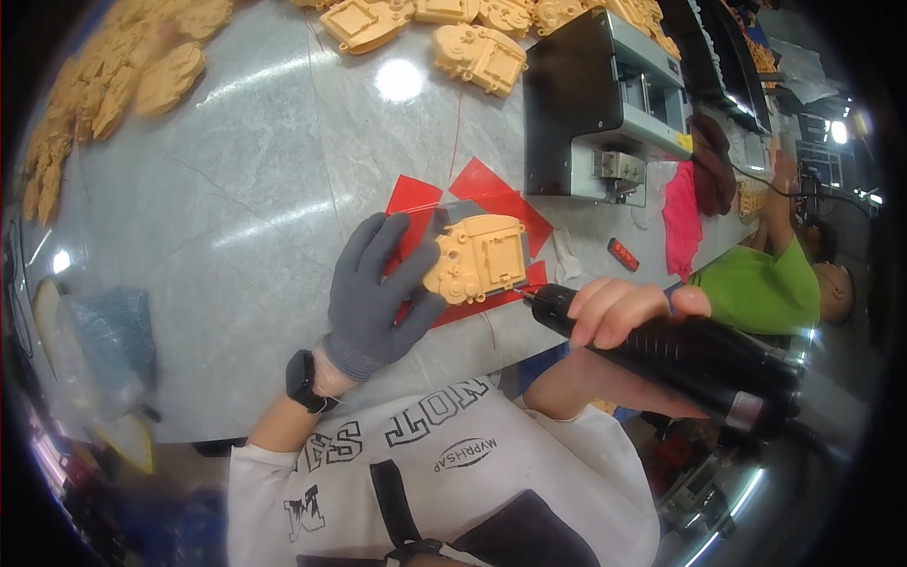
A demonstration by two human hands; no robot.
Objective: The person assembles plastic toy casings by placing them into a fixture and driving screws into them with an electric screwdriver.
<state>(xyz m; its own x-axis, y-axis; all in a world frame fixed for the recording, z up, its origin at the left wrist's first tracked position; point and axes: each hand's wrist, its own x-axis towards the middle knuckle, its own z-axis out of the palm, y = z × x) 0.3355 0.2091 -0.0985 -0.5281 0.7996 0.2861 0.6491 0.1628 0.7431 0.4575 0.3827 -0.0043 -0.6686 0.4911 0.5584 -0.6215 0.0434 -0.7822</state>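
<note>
A yellow molded plastic housing [482, 257] lies over a dark block [455, 214] among red sheets [491, 197] on the grey table. At its left side is my left hand [373, 288] in a grey glove, with forefinger and thumb on the housing's edge and the other fingers spread. My bare right hand [614, 310] is wrapped round a black electric screwdriver [675, 354], held nearly level. Its thin bit reaches the lower right corner of the housing. Whether a screw sits at the bit is too small to tell.
More yellow housings [480, 59] lie along the far edge and in a heap [123, 80] at far left. A black and grey machine [590, 113] stands at the back right. Nearby are a small red object [623, 253] and a pink cloth [682, 222]. A person in green [761, 288] sits at right.
</note>
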